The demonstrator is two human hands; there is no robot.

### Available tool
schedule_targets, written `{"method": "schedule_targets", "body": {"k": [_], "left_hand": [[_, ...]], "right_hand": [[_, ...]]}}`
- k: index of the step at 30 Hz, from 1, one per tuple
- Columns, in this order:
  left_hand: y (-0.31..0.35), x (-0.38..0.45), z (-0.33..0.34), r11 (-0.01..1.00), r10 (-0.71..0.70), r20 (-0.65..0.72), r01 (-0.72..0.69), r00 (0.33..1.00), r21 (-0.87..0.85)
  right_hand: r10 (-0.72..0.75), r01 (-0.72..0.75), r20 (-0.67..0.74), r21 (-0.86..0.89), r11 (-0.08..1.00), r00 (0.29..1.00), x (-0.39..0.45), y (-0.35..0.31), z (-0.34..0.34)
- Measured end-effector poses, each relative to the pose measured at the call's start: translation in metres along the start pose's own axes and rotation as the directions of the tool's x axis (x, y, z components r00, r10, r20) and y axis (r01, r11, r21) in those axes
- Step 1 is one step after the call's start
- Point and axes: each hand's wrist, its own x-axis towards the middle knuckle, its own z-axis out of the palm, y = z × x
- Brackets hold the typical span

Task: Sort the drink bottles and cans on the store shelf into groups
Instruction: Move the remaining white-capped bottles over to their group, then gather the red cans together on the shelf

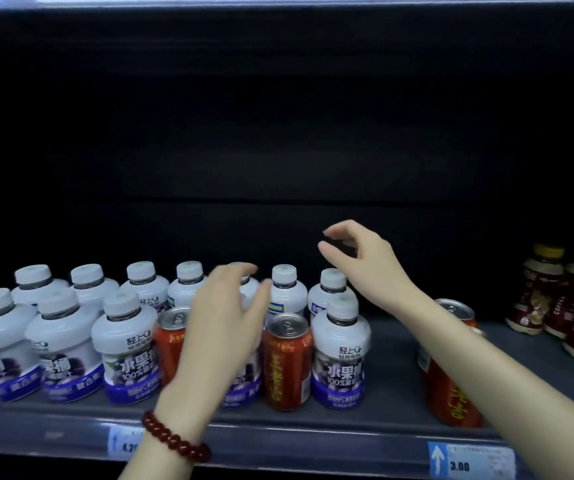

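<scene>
Several white bottles with blue labels (124,344) stand in two rows on the grey shelf (392,362). Red cans sit among them: one (287,362) in the front row, another (171,336) partly behind my left hand. My left hand (225,317), a red bead bracelet on its wrist, hovers in front of a white bottle with fingers spread, holding nothing. My right hand (361,261) is raised above the white bottle (342,348) at the row's right end, fingers curled apart and empty. A further red can (451,382) stands behind my right forearm.
Brown coffee bottles with yellow caps (534,292) stand at the far right of the shelf. Bare shelf lies between the white bottles and the right-hand can. Price tags (472,460) hang on the front rail. The back of the shelf bay is dark.
</scene>
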Motion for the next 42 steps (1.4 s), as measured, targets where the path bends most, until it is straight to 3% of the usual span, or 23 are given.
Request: {"method": "schedule_targets", "body": {"k": [4,7,10,13,17,19,22,27,31,34,37,39,42], "left_hand": [[-0.035,0.024,-0.045,0.987,-0.084,-0.020,0.086,0.996,0.133],[-0.061,0.034,-0.066,0.972,-0.117,0.197,0.072,0.973,0.223],[-0.086,0.038,-0.074,0.952,-0.141,0.434,0.002,0.890,0.305],[-0.105,0.041,-0.070,0.870,-0.168,0.570,-0.150,0.805,0.469],[-0.099,0.037,-0.062,0.747,-0.211,0.627,-0.290,0.750,0.598],[-0.095,0.035,-0.057,0.691,-0.235,0.623,-0.323,0.746,0.647],[-0.095,0.030,-0.053,0.670,-0.193,0.579,-0.325,0.792,0.667],[-0.103,0.026,-0.056,0.735,-0.083,0.533,-0.309,0.842,0.603],[-0.096,0.019,-0.070,0.850,-0.004,0.378,-0.196,0.926,0.488],[-0.083,0.015,-0.084,0.969,0.065,0.213,-0.112,0.975,0.219],[-0.059,0.010,-0.098,0.994,0.106,0.086,-0.109,0.991,0.030],[-0.040,0.006,-0.104,0.990,0.135,0.069,-0.132,0.988,-0.056],[-0.011,-0.002,-0.098,0.958,0.144,0.161,-0.097,0.976,-0.271]], "right_hand": [[-0.121,0.124,0.128,-0.014,0.992,0.984,-0.021,-0.040,0.013],[-0.055,0.112,0.371,-0.133,0.985,0.927,-0.032,-0.058,0.022],[0.096,0.109,0.525,-0.346,0.932,0.846,-0.042,-0.060,0.029],[0.204,0.147,0.551,-0.526,0.838,0.809,-0.047,-0.054,0.037],[0.255,0.238,0.560,-0.660,0.712,0.788,-0.047,-0.050,0.047],[0.270,0.265,0.555,-0.699,0.665,0.787,-0.048,-0.050,0.053],[0.285,0.252,0.546,-0.708,0.660,0.788,-0.050,-0.050,0.058],[0.256,0.193,0.508,-0.673,0.714,0.823,-0.059,-0.058,0.057],[0.220,0.119,0.429,-0.635,0.763,0.876,-0.069,-0.076,0.043],[0.196,0.021,0.337,-0.545,0.838,0.921,-0.078,-0.092,0.018],[0.206,-0.104,0.216,-0.406,0.908,0.954,-0.090,-0.104,-0.014],[0.232,-0.184,0.148,-0.282,0.942,0.961,-0.098,-0.107,-0.036],[0.260,-0.243,0.060,-0.199,0.949,0.964,-0.107,-0.102,-0.068]]}}
